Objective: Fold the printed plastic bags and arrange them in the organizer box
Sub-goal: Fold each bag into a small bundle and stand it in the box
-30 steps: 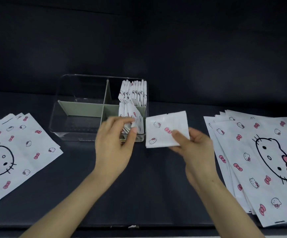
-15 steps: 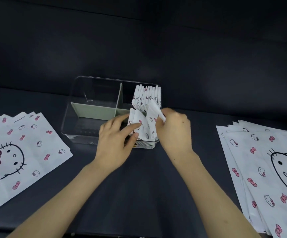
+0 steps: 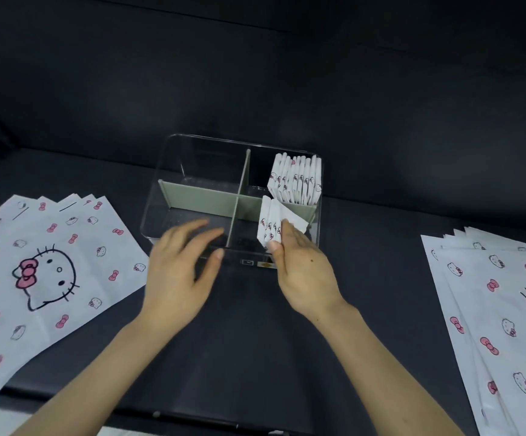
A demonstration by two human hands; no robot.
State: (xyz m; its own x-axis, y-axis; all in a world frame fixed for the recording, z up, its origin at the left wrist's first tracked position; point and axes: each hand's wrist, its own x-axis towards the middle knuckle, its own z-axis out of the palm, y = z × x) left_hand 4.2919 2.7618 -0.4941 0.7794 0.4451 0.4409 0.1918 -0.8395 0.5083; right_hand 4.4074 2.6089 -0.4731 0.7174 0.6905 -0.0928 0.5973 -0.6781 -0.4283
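At table (image 3: 255, 347) centre, a clear organizer box (image 3: 192, 145) sits with green dividers (image 3: 198, 197) forming four compartments. Far-right compartment: a full row of folded bags (image 3: 296, 179), upright. Near-right compartment: a few folded bags (image 3: 269, 220), leaning. The right hand (image 3: 302, 269) touches these, thumb at their lower front corner; pinching or only pressing, cannot tell. The left hand (image 3: 183, 272), blurred, hovers at the box's near-left front wall, fingers spread and relaxed, holding nothing. Flat printed bags lie fanned at left (image 3: 50, 272) and at right (image 3: 500, 309).
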